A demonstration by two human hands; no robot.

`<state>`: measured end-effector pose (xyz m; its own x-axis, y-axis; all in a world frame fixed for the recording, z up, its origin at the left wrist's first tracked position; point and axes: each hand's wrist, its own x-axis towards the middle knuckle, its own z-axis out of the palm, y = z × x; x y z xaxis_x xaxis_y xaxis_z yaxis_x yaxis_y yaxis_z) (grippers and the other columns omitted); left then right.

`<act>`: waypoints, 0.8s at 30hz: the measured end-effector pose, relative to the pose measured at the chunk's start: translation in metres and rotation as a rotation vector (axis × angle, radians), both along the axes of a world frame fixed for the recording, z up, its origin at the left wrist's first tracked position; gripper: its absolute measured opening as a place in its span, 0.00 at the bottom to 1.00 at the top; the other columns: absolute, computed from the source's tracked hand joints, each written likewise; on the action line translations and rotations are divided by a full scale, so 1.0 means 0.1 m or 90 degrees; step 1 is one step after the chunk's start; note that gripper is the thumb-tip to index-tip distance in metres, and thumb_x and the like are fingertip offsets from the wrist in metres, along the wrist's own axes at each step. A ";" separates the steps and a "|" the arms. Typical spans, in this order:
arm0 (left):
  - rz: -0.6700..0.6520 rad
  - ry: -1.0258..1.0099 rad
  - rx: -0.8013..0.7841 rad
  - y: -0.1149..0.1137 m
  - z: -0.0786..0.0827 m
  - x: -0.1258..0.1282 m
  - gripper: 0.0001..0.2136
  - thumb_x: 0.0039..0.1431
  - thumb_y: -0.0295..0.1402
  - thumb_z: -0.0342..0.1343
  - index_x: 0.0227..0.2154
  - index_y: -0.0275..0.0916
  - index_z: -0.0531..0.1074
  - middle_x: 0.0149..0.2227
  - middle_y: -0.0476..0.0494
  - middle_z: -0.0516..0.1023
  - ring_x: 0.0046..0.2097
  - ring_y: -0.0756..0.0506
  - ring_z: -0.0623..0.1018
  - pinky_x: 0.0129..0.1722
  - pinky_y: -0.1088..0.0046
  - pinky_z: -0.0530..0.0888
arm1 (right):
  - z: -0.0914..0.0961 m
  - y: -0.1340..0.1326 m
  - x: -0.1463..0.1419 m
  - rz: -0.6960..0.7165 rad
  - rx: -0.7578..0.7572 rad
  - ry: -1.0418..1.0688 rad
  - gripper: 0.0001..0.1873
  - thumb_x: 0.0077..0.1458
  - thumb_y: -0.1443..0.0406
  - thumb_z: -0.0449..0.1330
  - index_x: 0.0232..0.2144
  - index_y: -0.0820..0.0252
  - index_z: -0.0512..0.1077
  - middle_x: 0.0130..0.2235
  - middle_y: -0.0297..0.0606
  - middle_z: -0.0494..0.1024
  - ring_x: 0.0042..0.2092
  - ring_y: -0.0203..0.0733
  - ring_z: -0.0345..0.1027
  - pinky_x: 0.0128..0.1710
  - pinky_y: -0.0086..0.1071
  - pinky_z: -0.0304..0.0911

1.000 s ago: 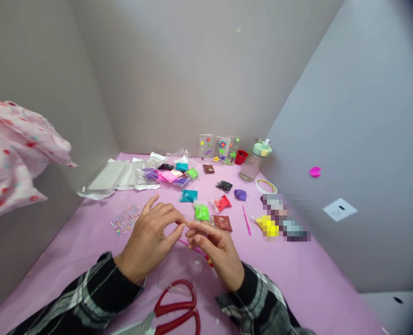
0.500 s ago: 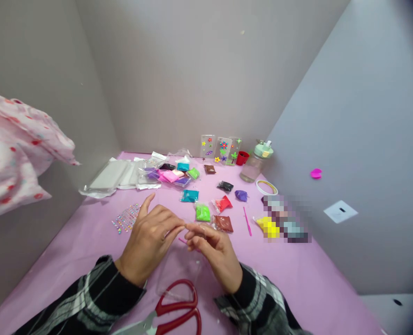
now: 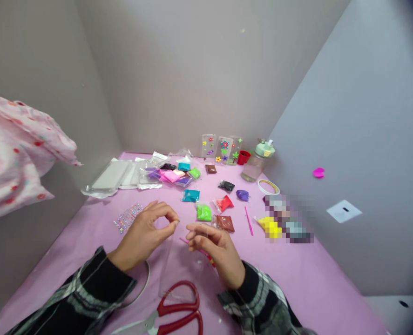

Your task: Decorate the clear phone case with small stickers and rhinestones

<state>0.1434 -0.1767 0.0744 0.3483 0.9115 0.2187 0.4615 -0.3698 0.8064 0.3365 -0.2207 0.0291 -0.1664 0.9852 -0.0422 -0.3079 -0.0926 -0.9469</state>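
My left hand (image 3: 145, 235) hovers over the pink table with thumb and forefinger pinched together. Whatever sits in the pinch is too small to make out. Opposite it, a short gap away, my right hand (image 3: 215, 251) is loosely curved, its fingers and thumb apart. Below both hands lies a clear phone case (image 3: 173, 274). A thin pink stick (image 3: 183, 240) shows under my right hand, along with a small red and yellow piece (image 3: 211, 261) that is mostly hidden. Red-handled scissors (image 3: 178, 307) lie at the front, by the case's near end.
Bags of coloured clay in green (image 3: 204, 212), brown (image 3: 224, 223), red (image 3: 223, 203) and teal (image 3: 191, 195) lie ahead. A gem sticker sheet (image 3: 127, 217) is at left. Decorated cases (image 3: 225, 148), a bottle (image 3: 253, 165) and a tape roll (image 3: 268, 187) stand farther back.
My left hand has drawn away leftward from my right fingertips and its thumb and forefinger have come together. My right hand has barely moved. A pale ring now shows beside my left sleeve.
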 end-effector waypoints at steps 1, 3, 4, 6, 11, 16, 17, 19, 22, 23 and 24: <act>0.012 -0.021 -0.034 0.03 0.00 -0.06 0.06 0.57 0.35 0.56 0.27 0.42 0.72 0.32 0.52 0.76 0.39 0.46 0.74 0.51 0.64 0.66 | -0.02 0.02 0.01 -0.001 -0.010 0.007 0.15 0.50 0.61 0.67 0.40 0.59 0.80 0.35 0.37 0.79 0.32 0.36 0.72 0.37 0.34 0.70; 0.040 -0.053 -0.075 0.08 -0.03 -0.20 0.08 0.58 0.40 0.56 0.29 0.42 0.73 0.34 0.51 0.77 0.40 0.46 0.75 0.46 0.68 0.68 | -0.07 0.05 0.03 -0.002 -0.018 0.001 0.19 0.49 0.60 0.67 0.44 0.59 0.77 0.33 0.37 0.79 0.32 0.37 0.72 0.37 0.36 0.70; 0.049 -0.067 -0.093 0.10 -0.04 -0.27 0.09 0.58 0.41 0.57 0.30 0.42 0.74 0.34 0.50 0.77 0.40 0.45 0.75 0.45 0.69 0.68 | -0.09 0.07 0.05 -0.009 -0.016 -0.023 0.22 0.49 0.60 0.67 0.47 0.59 0.75 0.33 0.37 0.78 0.32 0.39 0.72 0.37 0.37 0.71; 0.057 -0.092 -0.124 0.13 -0.08 -0.41 0.10 0.57 0.44 0.58 0.31 0.42 0.74 0.34 0.50 0.77 0.40 0.45 0.75 0.43 0.71 0.69 | -0.14 0.09 0.09 -0.062 0.027 -0.131 0.27 0.49 0.60 0.66 0.52 0.59 0.71 0.36 0.40 0.78 0.36 0.43 0.73 0.39 0.41 0.71; 0.035 -0.155 -0.172 0.07 -0.10 -0.49 0.10 0.57 0.43 0.59 0.30 0.41 0.75 0.34 0.48 0.77 0.39 0.46 0.75 0.42 0.71 0.70 | 0.05 0.03 0.09 -0.279 0.348 -0.502 0.22 0.55 0.65 0.63 0.53 0.55 0.72 0.54 0.48 0.73 0.57 0.54 0.64 0.58 0.53 0.59; -0.029 -0.185 -0.209 -0.03 -0.04 -0.38 0.09 0.57 0.41 0.59 0.28 0.41 0.75 0.32 0.49 0.76 0.37 0.46 0.74 0.41 0.70 0.71 | 0.40 -0.01 -0.19 -0.100 0.399 -0.442 0.09 0.60 0.67 0.61 0.42 0.54 0.77 0.39 0.41 0.79 0.43 0.44 0.73 0.45 0.38 0.68; -0.053 -0.193 -0.223 -0.04 -0.03 -0.36 0.09 0.57 0.40 0.59 0.28 0.41 0.75 0.31 0.49 0.76 0.37 0.47 0.74 0.41 0.70 0.71 | 0.43 0.01 -0.25 -0.082 0.408 -0.439 0.09 0.60 0.67 0.61 0.43 0.54 0.77 0.39 0.41 0.79 0.42 0.44 0.73 0.44 0.37 0.68; -0.091 -0.205 -0.247 -0.05 -0.05 -0.35 0.08 0.58 0.40 0.58 0.29 0.41 0.75 0.31 0.50 0.76 0.37 0.47 0.74 0.41 0.71 0.71 | 0.43 0.05 -0.33 -0.067 0.438 -0.459 0.09 0.59 0.66 0.62 0.43 0.56 0.77 0.39 0.41 0.79 0.42 0.45 0.72 0.43 0.37 0.67; -0.111 -0.199 -0.253 -0.04 -0.12 -0.37 0.08 0.57 0.39 0.58 0.29 0.40 0.75 0.31 0.50 0.76 0.36 0.48 0.74 0.40 0.72 0.71 | 0.37 0.10 -0.38 -0.063 0.486 -0.510 0.06 0.60 0.66 0.62 0.39 0.58 0.78 0.37 0.42 0.79 0.41 0.45 0.72 0.42 0.38 0.65; -0.112 -0.194 -0.251 -0.03 -0.15 -0.37 0.08 0.57 0.39 0.58 0.29 0.40 0.75 0.31 0.50 0.76 0.36 0.48 0.75 0.40 0.72 0.71 | 0.35 0.11 -0.38 -0.062 0.496 -0.522 0.06 0.60 0.66 0.61 0.39 0.59 0.78 0.37 0.42 0.79 0.40 0.45 0.71 0.41 0.38 0.64; -0.114 -0.188 -0.249 -0.03 -0.17 -0.38 0.08 0.57 0.39 0.58 0.29 0.40 0.76 0.30 0.50 0.77 0.36 0.48 0.75 0.40 0.72 0.71 | 0.33 0.12 -0.38 -0.060 0.502 -0.532 0.05 0.61 0.66 0.61 0.38 0.59 0.78 0.36 0.42 0.79 0.40 0.45 0.71 0.41 0.37 0.64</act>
<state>0.1057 -0.1797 0.0570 0.4809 0.8766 -0.0145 0.1507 -0.0664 0.9863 0.2983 -0.2087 0.0620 -0.3015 0.7937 0.5284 0.4680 0.6060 -0.6432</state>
